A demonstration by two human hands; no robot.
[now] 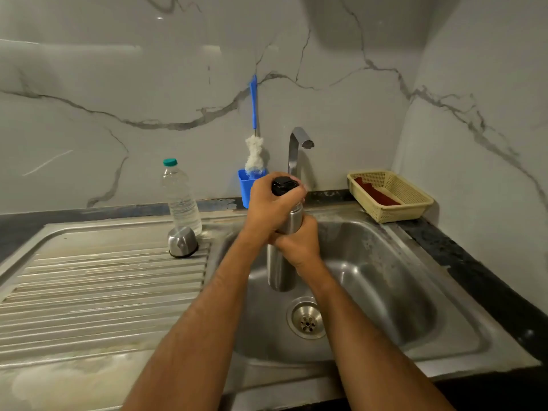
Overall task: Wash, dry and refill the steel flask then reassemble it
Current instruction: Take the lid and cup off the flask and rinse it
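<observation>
over the sink [415, 292] basin, right hand [299, 243] grips the upright flask [280, 271] at mid-body; left hand [271, 207] curls round its black stopper [283, 185]. steel cup [182, 241] lies on the drainboard's far edge, bottle [181, 197] just behind; brush [254, 129], tap [298, 149] and basket [391, 195] along the back.

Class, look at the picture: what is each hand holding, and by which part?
Both hold the steel flask over the sink. The left hand grips its black stopper on top; the right hand grips its body near the middle.
</observation>
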